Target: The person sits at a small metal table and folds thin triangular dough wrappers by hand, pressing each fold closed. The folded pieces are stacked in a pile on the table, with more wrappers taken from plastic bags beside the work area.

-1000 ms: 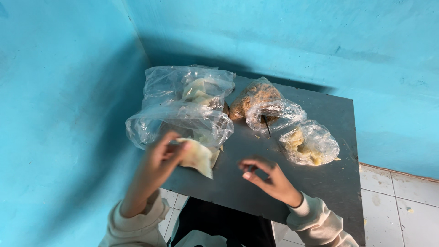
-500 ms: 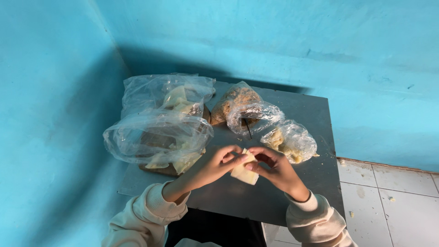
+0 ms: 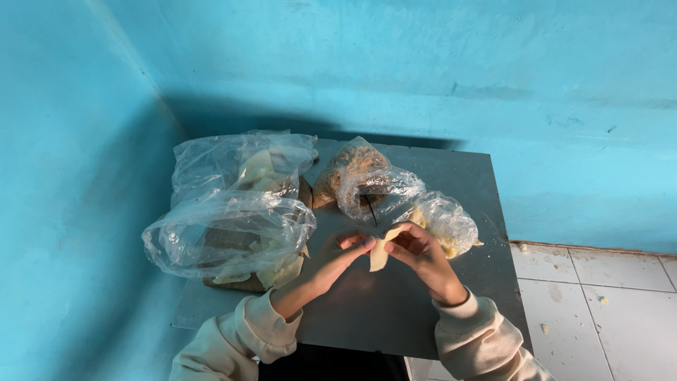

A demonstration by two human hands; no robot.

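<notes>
- Left hand (image 3: 337,258) reaches in palm-up, fingertips pinching the pale dough sheet (image 3: 381,251).
- Right hand (image 3: 422,255) curls over, fingers gripping the same sheet's other edge.
- Clear plastic bags (image 3: 233,219) lie just beyond the fingertips.

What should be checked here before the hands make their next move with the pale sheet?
1. Pale sheet pinched by both hands: ok, left hand and right hand each grip an edge.
2. Sheet lifted off the grey table: ok.
3. Sheet intact: cannot tell, partly covered by fingers.
4. Large clear bag of more sheets close by: ok, beside the left hand.
5. Bag of brown filling open: cannot tell.
</notes>
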